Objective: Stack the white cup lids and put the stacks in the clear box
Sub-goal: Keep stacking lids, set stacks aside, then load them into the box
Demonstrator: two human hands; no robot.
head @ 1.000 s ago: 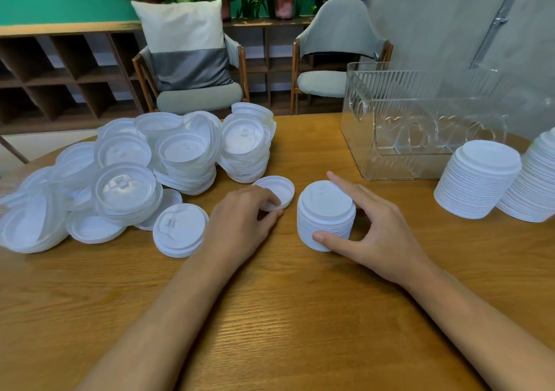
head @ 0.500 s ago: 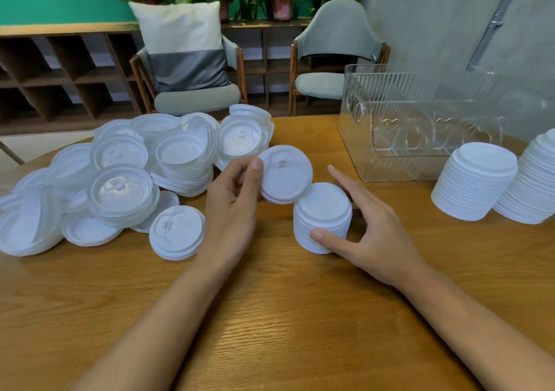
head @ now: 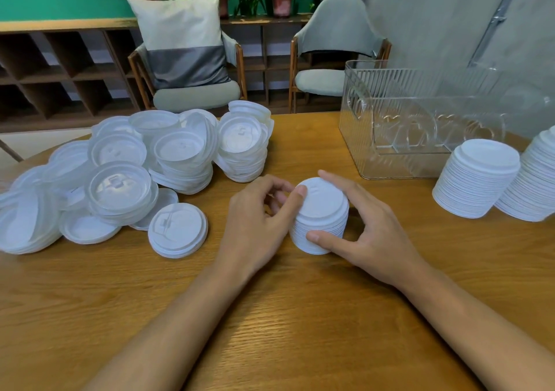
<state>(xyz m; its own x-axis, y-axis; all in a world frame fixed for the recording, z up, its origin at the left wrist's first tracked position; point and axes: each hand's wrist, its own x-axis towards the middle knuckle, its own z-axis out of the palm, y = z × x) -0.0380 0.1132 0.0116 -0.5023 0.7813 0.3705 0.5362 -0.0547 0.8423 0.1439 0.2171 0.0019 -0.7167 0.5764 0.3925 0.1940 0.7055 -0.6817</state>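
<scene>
Noted at far left a loose heap of translucent white plastic cup lids (head: pixel 120 180), tumbled over the brown wooden table (head: pixel 300 315); presumably the unsorted supply, kept within easy reach. Just beside it, one flat lid (head: pixel 177 230) lying alone.

Found the left hand (head: pixel 258 219) curled, thumb and fingertips pinching the left rim of the top lid (head: pixel 322 198) on a short stack of white lids (head: pixel 318 234) at centre, likely seating it square. Found the right hand (head: pixel 369 234) wrapped round that stack, thumb low in front, forefinger behind, probably to steady it against tipping.

Further right, saw the clear ribbed plastic box (head: pixel 420 120), no lids visible inside, and two tall finished stacks (head: pixel 477 180) side by side before it, seemingly waiting to go in.

Compared with half a second before: had brought the lid, then tilted in the air beside the stack, down onto its top; had kept the right-hand grip as it was.
</scene>
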